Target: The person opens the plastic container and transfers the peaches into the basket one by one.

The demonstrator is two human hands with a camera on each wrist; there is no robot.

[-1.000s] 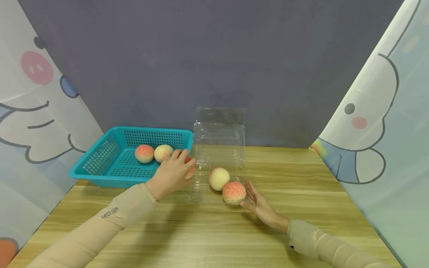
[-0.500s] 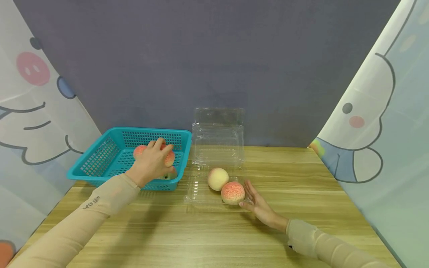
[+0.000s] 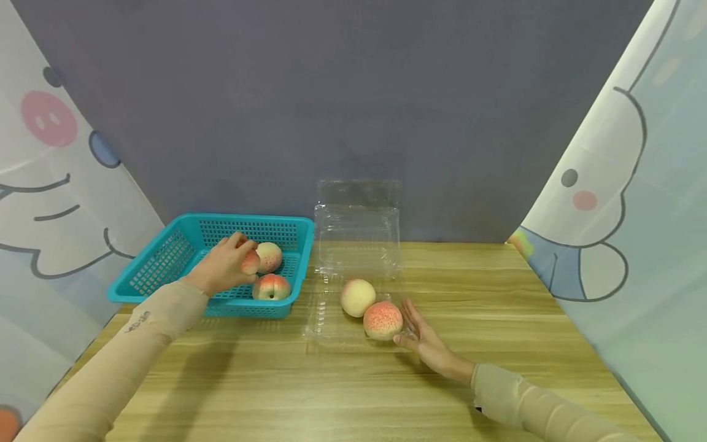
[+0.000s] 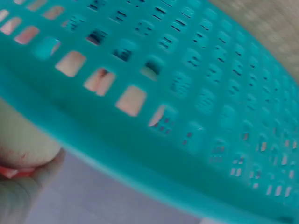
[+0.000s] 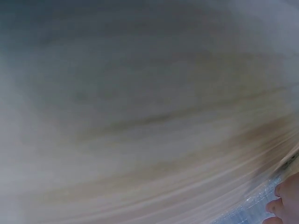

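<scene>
In the head view my left hand (image 3: 221, 267) is over the teal basket (image 3: 301, 279), its fingers curled round a reddish peach (image 3: 250, 263). Beside that lie a pale peach (image 3: 269, 258) and a red-topped peach (image 3: 271, 287) in the basket. The left wrist view shows my thumb against a pale peach (image 4: 21, 137) beyond the basket rim. My right hand (image 3: 433, 350), fingers spread and straight, rests at the right edge of the clear plastic clamshell box (image 3: 326, 319). Two peaches sit in it, one pale (image 3: 358, 298), one pink (image 3: 383, 320) close by my thumb.
The clamshell's raised lid (image 3: 359, 227) leans back near the grey back panel (image 3: 359, 110). A wooden tabletop (image 3: 469, 288) carries everything, with printed cartoon curtains (image 3: 591, 245) on both sides. The right wrist view is mostly blurred.
My left hand has moved left with the peach, from the basket's right rim to above its middle. The red-topped peach at the basket's front has come into sight. My right hand stays put.
</scene>
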